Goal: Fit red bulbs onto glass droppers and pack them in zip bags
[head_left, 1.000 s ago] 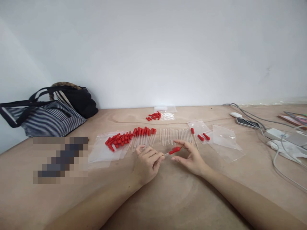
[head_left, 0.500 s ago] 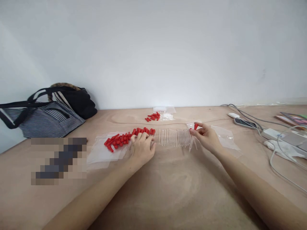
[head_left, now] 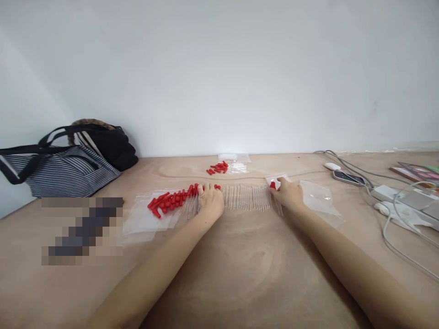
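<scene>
My left hand (head_left: 211,201) reaches down with bent fingers over the right end of a heap of droppers with red rubber bulbs (head_left: 174,198) and clear tubes. One red bulb (head_left: 217,187) peeks out past its fingertips, which are closed on a dropper there; the exact grip is partly hidden. A row of clear glass tubes (head_left: 245,198) lies side by side between both hands. At the row's right end, my right hand (head_left: 288,194) has thumb and forefinger closed about a red-bulbed dropper (head_left: 273,185), its tube pointing toward me.
Clear plastic bags lie under the heap (head_left: 144,221) and right of my right hand (head_left: 320,201). Farther back are small red bulbs (head_left: 217,167) and thin tubes (head_left: 238,167). A striped bag (head_left: 73,171) stands left; a power strip (head_left: 387,194) and cables lie right.
My left hand has shifted slightly right, its fingers drawn closer together. My right hand has lowered the red bulb it held upright, down beside the tube row.
</scene>
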A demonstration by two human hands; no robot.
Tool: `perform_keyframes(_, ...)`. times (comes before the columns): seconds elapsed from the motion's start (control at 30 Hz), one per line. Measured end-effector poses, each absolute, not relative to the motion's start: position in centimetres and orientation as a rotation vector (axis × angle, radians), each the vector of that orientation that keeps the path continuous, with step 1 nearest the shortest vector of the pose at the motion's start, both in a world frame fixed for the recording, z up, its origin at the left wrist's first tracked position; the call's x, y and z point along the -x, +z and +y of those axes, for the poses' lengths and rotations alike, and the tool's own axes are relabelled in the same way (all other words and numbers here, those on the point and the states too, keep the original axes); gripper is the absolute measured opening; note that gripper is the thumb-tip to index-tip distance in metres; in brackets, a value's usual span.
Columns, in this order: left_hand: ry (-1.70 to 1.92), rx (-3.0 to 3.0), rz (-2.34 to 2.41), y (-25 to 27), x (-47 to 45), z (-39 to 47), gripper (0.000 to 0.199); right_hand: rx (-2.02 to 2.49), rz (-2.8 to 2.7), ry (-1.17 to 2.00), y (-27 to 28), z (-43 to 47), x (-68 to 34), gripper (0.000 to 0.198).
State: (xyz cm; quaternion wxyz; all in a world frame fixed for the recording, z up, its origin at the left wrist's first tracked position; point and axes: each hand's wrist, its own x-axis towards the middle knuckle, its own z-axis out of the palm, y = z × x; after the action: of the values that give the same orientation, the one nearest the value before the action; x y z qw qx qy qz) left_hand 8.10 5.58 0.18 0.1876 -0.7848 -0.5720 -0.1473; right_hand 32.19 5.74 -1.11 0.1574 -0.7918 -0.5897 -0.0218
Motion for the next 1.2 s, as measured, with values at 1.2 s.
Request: perform_keyframes(1.2, -0.606, 2.881, -1.487, -0.4, -5.8, -1.3, 0.009, 1.177, -2.121, 0.366, -1.1, -2.4, -27.9, 0.016)
